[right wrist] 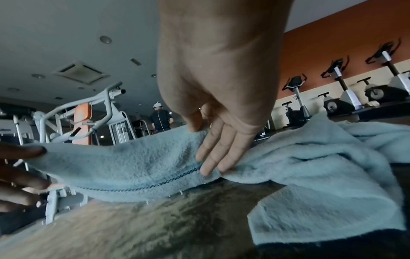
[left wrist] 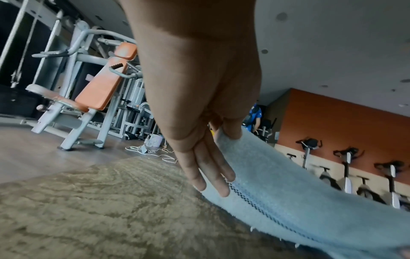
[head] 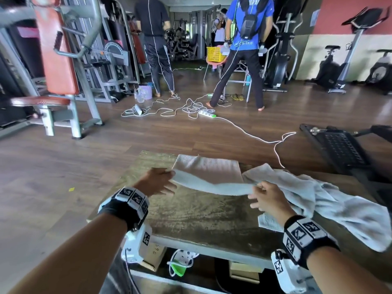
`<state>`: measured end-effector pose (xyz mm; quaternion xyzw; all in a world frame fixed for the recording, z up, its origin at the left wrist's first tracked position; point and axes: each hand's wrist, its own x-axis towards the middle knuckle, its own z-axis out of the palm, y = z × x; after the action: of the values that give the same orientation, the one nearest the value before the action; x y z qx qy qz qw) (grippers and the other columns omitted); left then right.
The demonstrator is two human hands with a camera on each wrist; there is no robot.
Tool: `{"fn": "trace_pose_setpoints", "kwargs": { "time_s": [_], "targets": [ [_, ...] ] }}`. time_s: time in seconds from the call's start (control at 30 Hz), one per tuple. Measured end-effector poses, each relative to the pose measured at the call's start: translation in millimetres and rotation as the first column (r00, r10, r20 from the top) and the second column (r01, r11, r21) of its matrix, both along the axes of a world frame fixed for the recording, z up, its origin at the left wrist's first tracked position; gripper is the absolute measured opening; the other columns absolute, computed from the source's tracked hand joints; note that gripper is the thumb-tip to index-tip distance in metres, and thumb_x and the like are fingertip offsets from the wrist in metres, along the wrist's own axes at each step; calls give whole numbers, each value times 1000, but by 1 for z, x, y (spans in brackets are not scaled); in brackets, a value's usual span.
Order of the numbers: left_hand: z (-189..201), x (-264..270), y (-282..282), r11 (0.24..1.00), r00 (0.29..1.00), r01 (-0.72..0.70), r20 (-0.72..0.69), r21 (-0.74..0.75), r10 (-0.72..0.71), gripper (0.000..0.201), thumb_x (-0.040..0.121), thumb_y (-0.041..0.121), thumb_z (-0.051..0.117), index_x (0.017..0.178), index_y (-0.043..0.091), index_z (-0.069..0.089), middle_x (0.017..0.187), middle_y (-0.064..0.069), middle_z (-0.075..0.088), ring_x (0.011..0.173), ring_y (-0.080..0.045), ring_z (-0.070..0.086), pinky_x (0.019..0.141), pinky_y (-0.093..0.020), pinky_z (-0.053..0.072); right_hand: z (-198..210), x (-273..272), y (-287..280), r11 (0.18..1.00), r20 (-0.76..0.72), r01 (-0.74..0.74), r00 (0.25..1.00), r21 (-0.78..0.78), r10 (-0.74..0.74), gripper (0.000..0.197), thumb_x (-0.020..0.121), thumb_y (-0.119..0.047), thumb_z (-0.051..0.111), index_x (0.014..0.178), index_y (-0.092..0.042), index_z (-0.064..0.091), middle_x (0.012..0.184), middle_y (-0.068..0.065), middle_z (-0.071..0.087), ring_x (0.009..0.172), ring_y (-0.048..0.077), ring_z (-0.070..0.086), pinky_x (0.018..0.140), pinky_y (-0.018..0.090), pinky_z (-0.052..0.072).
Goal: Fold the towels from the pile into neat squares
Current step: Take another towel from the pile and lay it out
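Two hands hold one pale towel (head: 212, 187) just above the tabletop (head: 191, 213). The left hand (head: 158, 183) and right hand (head: 266, 200) each pinch an end, fingers probably clamped. Pull it flat, then match corners.

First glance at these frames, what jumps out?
A pale towel stretched in mid-air between the left hand and the right hand, each pinching one end, above a worn table. Behind it lies a folded pinkish towel; a crumpled towel pile sprawls at the right. Beyond, two standing people and white cables on the gym floor.
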<state>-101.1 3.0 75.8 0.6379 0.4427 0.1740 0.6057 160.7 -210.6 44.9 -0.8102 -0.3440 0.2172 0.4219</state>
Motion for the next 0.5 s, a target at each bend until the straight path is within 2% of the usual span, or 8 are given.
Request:
{"fn": "trace_pose_setpoints", "kwargs": {
  "time_s": [0.03,0.07,0.13,0.2,0.27,0.33,0.43,0.5],
  "targets": [
    [9,3,-1,1000,999,1,53,-19,0,10,101,16,53,105,9,59,76,-16,70,58,-26,69,54,-29,59,7,2,5,999,25,-1,1000,53,-1,17,103,-23,50,90,-16,59,92,3,69,76,15,70,47,11,43],
    [18,8,3,1000,997,-7,76,12,6,11,100,15,53,103,7,61,81,-15,71,64,-26,70,59,-32,60,16,5,10,994,62,-14,998,111,7,18,103,-22,52,86,-19,59,87,1,69,78,17,69,52,15,47],
    [35,18,15,979,993,-77,98,187,59,9,97,13,56,94,9,63,92,-11,69,73,-19,70,72,-36,60,39,13,25,969,98,-43,995,242,20,17,101,-19,55,86,-23,62,89,-1,71,89,19,71,76,35,59],
    [58,27,24,950,944,-227,289,212,161,14,99,15,54,88,11,63,93,-8,69,66,-12,65,64,-28,54,68,17,36,929,75,-50,997,367,24,16,102,-19,55,91,-27,64,99,-5,73,101,17,72,93,48,56],
    [75,33,30,928,860,-313,474,201,188,21,101,22,53,100,7,67,103,-9,72,82,-16,68,72,-28,53,95,20,43,872,76,-26,997,488,-12,15,103,-21,53,94,-27,63,101,-7,73,105,16,71,97,48,55],
    [82,36,33,913,824,-337,541,230,168,24,100,27,54,106,9,68,109,-8,72,95,-18,68,82,-31,56,109,21,47,827,75,-18,997,562,-29,11,104,-24,52,99,-24,61,99,-6,72,107,17,70,99,47,54],
    [67,39,32,918,841,-343,500,200,206,17,99,23,56,92,13,67,90,-3,71,81,-16,66,72,-30,54,99,27,53,887,91,-17,995,462,-28,11,100,-32,55,91,-33,62,103,6,72,109,29,68,97,55,53],
    [46,39,29,926,888,-329,396,187,235,20,99,20,57,82,14,65,78,-2,69,72,-20,62,65,-30,48,77,31,53,941,69,-20,998,337,-3,12,99,-29,57,89,-33,63,103,10,73,107,34,68,94,57,54]
  ]
}}
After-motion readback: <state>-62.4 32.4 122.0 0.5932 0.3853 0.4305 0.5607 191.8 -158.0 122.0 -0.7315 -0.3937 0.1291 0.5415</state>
